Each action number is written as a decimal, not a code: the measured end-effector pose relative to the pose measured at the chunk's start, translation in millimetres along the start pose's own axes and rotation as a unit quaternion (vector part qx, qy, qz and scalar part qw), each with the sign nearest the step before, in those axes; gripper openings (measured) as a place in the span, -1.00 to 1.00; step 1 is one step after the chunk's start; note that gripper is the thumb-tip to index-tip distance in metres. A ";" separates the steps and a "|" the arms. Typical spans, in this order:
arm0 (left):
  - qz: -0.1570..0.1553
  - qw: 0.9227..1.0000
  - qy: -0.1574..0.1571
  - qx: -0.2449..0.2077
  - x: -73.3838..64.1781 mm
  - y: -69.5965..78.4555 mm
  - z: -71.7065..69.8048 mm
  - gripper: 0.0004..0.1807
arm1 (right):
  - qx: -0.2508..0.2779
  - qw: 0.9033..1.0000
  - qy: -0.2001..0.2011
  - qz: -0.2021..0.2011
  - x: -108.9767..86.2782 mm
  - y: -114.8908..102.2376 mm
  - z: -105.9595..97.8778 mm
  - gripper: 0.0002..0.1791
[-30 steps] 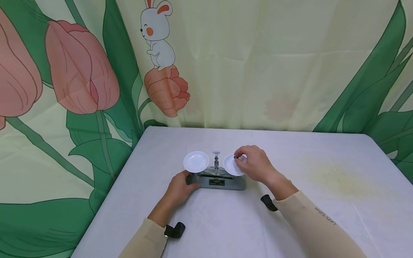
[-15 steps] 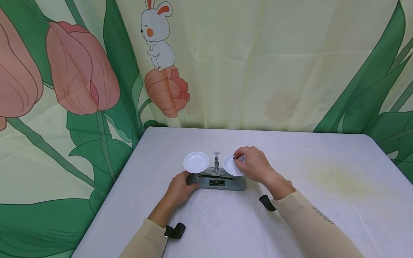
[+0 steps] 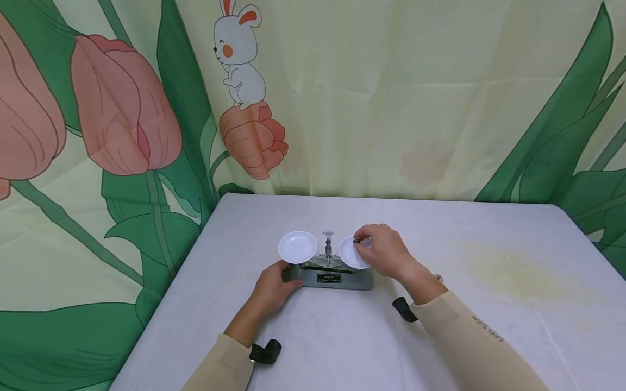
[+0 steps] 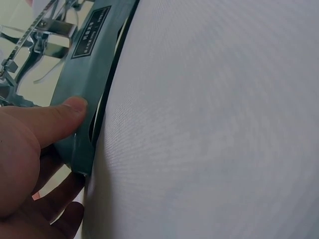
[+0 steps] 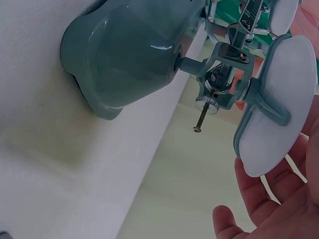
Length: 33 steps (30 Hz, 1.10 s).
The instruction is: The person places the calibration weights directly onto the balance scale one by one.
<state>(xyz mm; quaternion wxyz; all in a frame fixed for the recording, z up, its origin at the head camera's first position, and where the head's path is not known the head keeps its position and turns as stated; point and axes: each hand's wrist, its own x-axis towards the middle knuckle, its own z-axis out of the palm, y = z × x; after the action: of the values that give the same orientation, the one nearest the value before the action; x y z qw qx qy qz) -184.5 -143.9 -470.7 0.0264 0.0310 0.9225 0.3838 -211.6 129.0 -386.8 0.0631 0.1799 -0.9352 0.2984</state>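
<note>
A grey-green balance scale (image 3: 337, 281) stands on the white-covered table with two white pans. My left hand (image 3: 271, 287) grips the left end of its base. In the left wrist view the thumb (image 4: 72, 114) lies on the front face of the base, the other fingers bent behind the end. Over the right pan (image 3: 348, 256), my right hand (image 3: 387, 251) pinches a small dark shiny piece (image 3: 356, 241) between thumb and fingertips; its kind I cannot tell. The left pan (image 3: 297, 247) holds nothing. In the right wrist view, fingers (image 5: 249, 191) show past the pan's edge, with the piece hidden.
A metal pointer post (image 3: 328, 250) rises between the pans. An adjusting screw (image 5: 202, 117) sticks out below the right pan arm. Behind the table (image 3: 489, 239) hangs a curtain (image 3: 371, 108) printed with tulips and a rabbit. Black wrist cameras (image 3: 265, 352) hang at both cuffs.
</note>
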 end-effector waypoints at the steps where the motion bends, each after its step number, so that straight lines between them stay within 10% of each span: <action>1: 0.000 1.000 0.000 0.000 0.0 0.0 0.1 -0.35 | 0.000 1.000 0.000 0.000 0.2 0.1 0.1 -0.83; 33: 0.021 1.000 0.007 0.001 -3.7 2.6 -2.2 -0.33 | 0.046 0.997 0.060 0.020 -37.1 24.4 -25.2 -0.75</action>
<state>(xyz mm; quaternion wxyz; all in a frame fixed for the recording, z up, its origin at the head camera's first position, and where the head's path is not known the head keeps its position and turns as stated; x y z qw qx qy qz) -180.9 -143.9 -467.2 0.0120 0.0475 0.9221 0.3837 -186.1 173.2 -387.7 0.1049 0.1460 -0.9185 0.3522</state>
